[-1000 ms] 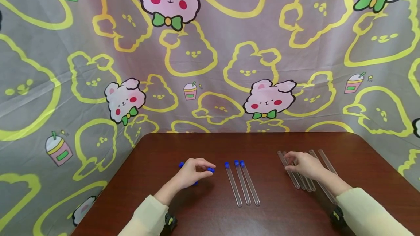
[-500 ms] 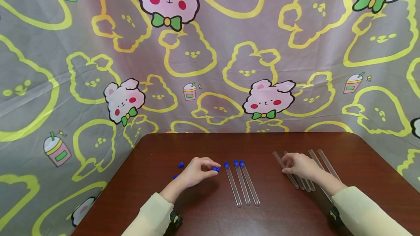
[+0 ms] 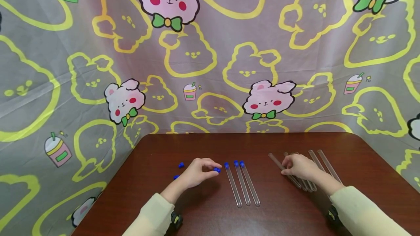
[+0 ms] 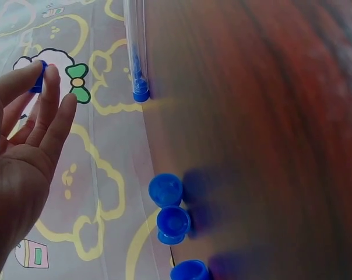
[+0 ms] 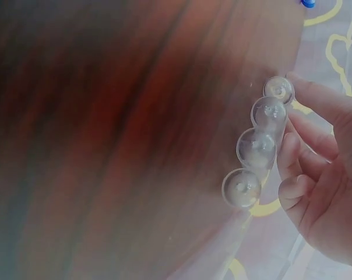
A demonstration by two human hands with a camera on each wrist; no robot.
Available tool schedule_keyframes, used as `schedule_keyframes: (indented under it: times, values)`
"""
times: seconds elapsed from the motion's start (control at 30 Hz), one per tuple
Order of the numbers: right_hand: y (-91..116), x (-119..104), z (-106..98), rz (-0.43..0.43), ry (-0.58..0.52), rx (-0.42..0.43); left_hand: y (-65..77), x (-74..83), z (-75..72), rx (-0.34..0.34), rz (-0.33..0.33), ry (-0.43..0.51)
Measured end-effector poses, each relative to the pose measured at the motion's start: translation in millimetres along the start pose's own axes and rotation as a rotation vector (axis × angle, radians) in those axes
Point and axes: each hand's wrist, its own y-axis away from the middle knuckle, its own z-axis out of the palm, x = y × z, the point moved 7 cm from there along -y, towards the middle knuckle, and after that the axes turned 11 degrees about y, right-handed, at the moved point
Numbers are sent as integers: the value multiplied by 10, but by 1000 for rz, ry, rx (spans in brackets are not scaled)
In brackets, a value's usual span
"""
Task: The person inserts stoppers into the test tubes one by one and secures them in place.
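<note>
My left hand (image 3: 195,173) pinches a small blue cap (image 3: 217,169) between thumb and fingertips, left of the capped tubes. That cap (image 4: 35,88) is partly covered by fingers in the left wrist view. My right hand (image 3: 299,166) grips the leftmost of several uncapped clear test tubes (image 3: 275,159), which slants with its far end pointing left. In the right wrist view, rounded tube ends (image 5: 256,149) sit in a row beside the fingers, the thumb touching the farthest one. Three test tubes with blue caps (image 3: 233,187) lie between the hands.
Several loose blue caps (image 4: 173,221) lie on the table near the left forearm; two blue caps (image 3: 178,170) show in the head view. More uncapped tubes (image 3: 329,165) lie right of the right hand. A patterned curtain (image 3: 210,57) hangs behind the brown table (image 3: 210,143).
My left hand has moved right with the blue cap, toward the capped tubes, uncovering loose caps behind it. The far end of the tube at my right hand has swung left.
</note>
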Motion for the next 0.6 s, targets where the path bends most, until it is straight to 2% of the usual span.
schedule_keyframes:
  times: [0.23,0.6]
  values:
    - [17,-42,-19,-35,-42,37,9,19,-1,-20,-10,-12]
    - [98,-200,-207,-100,-109,128,-98,92,54,-14,-30,64]
